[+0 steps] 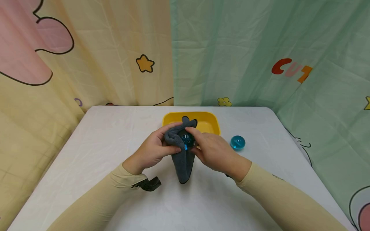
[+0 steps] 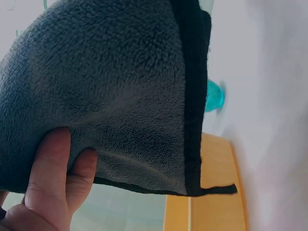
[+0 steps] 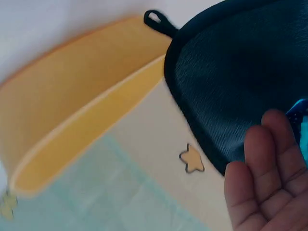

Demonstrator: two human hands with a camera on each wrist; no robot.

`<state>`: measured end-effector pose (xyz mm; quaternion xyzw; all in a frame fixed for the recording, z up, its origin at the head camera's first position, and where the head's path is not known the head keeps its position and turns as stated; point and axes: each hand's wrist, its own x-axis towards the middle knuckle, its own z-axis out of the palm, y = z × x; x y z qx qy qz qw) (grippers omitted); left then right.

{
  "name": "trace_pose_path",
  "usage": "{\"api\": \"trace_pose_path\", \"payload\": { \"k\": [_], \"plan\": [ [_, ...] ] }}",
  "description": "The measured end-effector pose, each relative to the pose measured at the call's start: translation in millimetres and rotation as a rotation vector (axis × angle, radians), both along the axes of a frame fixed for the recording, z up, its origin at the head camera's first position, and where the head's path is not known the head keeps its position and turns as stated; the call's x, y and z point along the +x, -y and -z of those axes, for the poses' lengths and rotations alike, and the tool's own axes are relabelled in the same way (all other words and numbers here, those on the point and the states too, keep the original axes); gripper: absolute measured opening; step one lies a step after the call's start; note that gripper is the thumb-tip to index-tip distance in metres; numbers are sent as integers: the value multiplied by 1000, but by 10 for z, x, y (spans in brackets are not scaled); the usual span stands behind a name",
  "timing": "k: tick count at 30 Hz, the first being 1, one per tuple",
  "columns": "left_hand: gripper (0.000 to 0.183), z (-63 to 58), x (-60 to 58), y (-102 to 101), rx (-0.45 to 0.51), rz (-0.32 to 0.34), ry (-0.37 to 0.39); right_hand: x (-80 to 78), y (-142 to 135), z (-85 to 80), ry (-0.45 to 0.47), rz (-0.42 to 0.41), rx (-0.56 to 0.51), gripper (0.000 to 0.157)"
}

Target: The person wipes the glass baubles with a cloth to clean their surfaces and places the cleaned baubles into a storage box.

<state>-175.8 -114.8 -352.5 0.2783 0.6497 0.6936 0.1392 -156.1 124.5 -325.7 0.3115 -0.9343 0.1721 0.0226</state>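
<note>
My left hand [image 1: 151,149] grips a grey fleece cloth [image 1: 182,166] with dark edging, its thumb on the near side of the folds. In the left wrist view the fleecy side of the cloth [image 2: 120,86] fills much of the picture. A clear blue ball [image 1: 187,140] lies against the cloth, partly wrapped by it. My right hand [image 1: 215,150] holds this ball between thumb and fingers. From the right wrist, only a sliver of the ball [image 3: 304,132] shows beside the fingers [image 3: 262,159]. The cloth's hanging loop [image 3: 159,23] sticks out at a corner.
Behind the hands stands a yellow tray [image 1: 213,123], partly hidden by the cloth. A second clear blue ball [image 1: 238,142] rests on the white table [image 1: 115,128], right of the tray. Printed curtains [image 1: 231,54] hang along the table's back and sides.
</note>
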Motion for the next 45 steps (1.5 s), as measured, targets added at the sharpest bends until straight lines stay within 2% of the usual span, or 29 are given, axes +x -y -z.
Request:
{"api": "trace_pose_path", "payload": {
  "k": [2, 6, 9, 13, 15, 21, 23, 25, 29, 30, 32, 35, 40, 43, 45],
  "plan": [
    [77, 4, -7, -2, -4, -1, -16, -7, 1, -3, 82, 28, -64, 72],
    [77, 18, -13, -2, 3, 1, -16, -23, 16, 5, 313, 120, -247, 64],
    [78, 35, -15, 3, 2, 6, -8, -23, 28, 27, 342, 133, -300, 62],
    [78, 42, -25, 14, 0, -5, -6, -4, 29, 52, 194, 49, -230, 74],
    [78, 27, -29, 22, 5, -15, 1, -7, 28, 56, 106, 7, -157, 79],
    [77, 2, -26, 31, 29, -5, 16, -47, -18, 56, -167, -49, 8, 70],
    [77, -6, -21, 27, 31, 1, 10, -57, -24, 49, -184, -37, -4, 70],
    [77, -6, -21, 23, 24, 3, 1, -57, -15, 39, -78, -6, -72, 71],
    [78, 2, -19, 12, 14, 5, 6, -52, 21, 41, 253, 103, -295, 62],
    [78, 13, -21, 12, 12, 4, 10, -49, 25, 47, 311, 120, -341, 58],
    [78, 38, -23, 13, 10, 4, 19, -41, 33, 63, 352, 138, -376, 54],
    [80, 69, -25, 19, 2, 2, 21, -25, 44, 82, 295, 117, -318, 59],
    [79, 82, -26, 35, 7, -13, 18, -20, 41, 78, 74, 4, -91, 77],
    [79, 84, -24, 44, 14, -12, 29, -38, 15, 74, -74, -42, 30, 76],
    [78, 83, -21, 42, 9, -8, 31, -52, -2, 73, -133, -46, 66, 73]
  ]
}}
